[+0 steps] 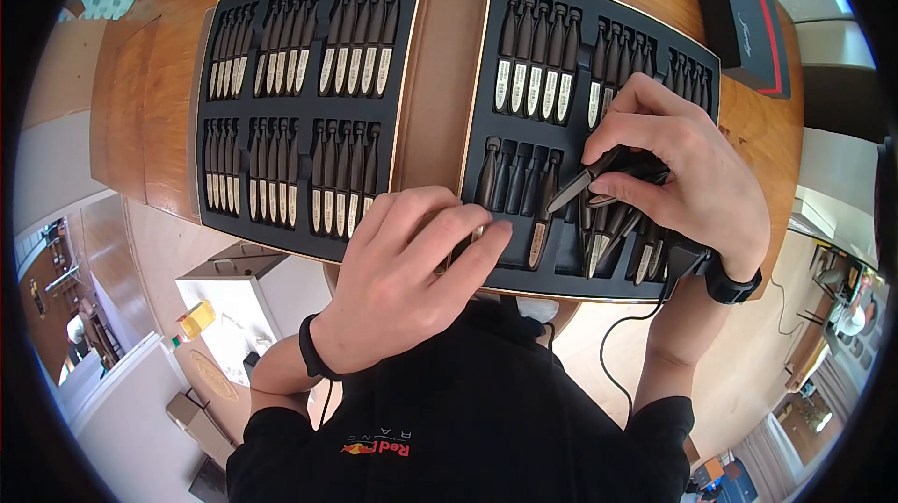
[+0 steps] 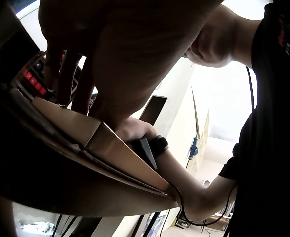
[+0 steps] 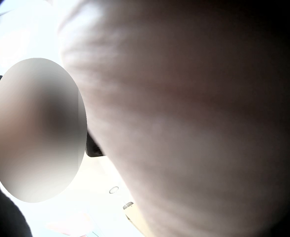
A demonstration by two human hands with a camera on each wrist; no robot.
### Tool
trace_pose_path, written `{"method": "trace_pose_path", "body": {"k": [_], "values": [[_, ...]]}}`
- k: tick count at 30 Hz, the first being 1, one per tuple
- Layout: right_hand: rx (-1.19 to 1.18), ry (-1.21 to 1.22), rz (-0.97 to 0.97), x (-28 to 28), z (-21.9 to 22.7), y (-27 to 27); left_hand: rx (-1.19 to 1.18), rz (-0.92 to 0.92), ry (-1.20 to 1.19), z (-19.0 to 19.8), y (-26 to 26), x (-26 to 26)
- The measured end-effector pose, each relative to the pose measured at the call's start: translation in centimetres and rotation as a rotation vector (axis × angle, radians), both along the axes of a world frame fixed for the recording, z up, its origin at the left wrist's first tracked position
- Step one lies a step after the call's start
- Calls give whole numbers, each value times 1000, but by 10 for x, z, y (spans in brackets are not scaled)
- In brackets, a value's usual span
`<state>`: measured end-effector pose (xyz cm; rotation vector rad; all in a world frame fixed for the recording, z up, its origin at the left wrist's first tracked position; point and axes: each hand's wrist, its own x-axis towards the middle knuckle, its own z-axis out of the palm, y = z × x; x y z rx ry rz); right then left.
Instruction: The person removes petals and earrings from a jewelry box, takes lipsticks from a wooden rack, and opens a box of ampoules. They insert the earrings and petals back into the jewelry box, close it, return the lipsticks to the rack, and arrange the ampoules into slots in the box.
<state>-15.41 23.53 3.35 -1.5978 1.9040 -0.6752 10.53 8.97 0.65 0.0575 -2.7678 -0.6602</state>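
Note:
Slim dark bottles with pale labels [image 1: 534, 82] stand in rows in the right black tray [image 1: 561, 134]. My right hand [image 1: 687, 166] pinches a dark bottle [image 1: 571, 188] between thumb and fingers above the lower rows; more dark bottles lie bunched under the palm, partly hidden. Just left of them, one bottle [image 1: 540, 232] sits tilted in its slot. My left hand [image 1: 407, 269] rests with bent fingers at the tray's lower left edge; whether something small is under its fingertips is unclear. In the left wrist view, the left hand's fingers [image 2: 66, 81] reach over the box edge [image 2: 120, 148].
A second black tray [image 1: 309, 107] of similar bottles lies to the left, joined by a brown strip [image 1: 438, 82]. Both are on a wooden table [image 1: 150, 129]. A black box with red lines [image 1: 744, 21] is at the back right. A cable [image 1: 608, 353] hangs near the right arm.

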Motion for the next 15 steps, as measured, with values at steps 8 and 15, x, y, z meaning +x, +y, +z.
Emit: {"method": "trace_pose_path", "body": {"k": [8,15], "values": [[-5,-2,3,-1,1,1,-108,108,-44,2,2,-8],[-52,79,26,-2,4,1,-107,179,-103,4,6,-7]]}}
